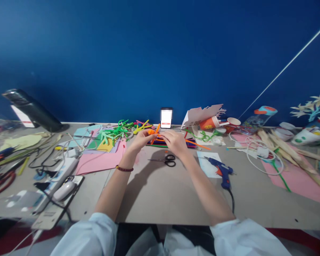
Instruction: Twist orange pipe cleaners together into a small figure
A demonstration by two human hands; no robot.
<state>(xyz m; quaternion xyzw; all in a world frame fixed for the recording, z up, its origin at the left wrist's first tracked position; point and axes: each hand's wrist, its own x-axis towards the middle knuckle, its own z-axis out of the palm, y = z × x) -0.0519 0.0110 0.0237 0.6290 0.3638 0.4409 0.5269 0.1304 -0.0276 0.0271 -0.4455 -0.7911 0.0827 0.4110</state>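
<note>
Pale sleeves (96,234) fill the bottom edge, and 2 bare forearms reach forward over the grey counter (162,195). Just beyond lie black scissors (167,160), with a blue glue gun (221,171) to their right on a white sheet. Both hands meet past the scissors: the left hand (142,138) pinches an orange pipe cleaner (155,132) and the right hand (175,140) closes on its other part. Behind them lie loose pipe cleaners (122,129), and a phone (166,118) stands against the blue wall.
</note>
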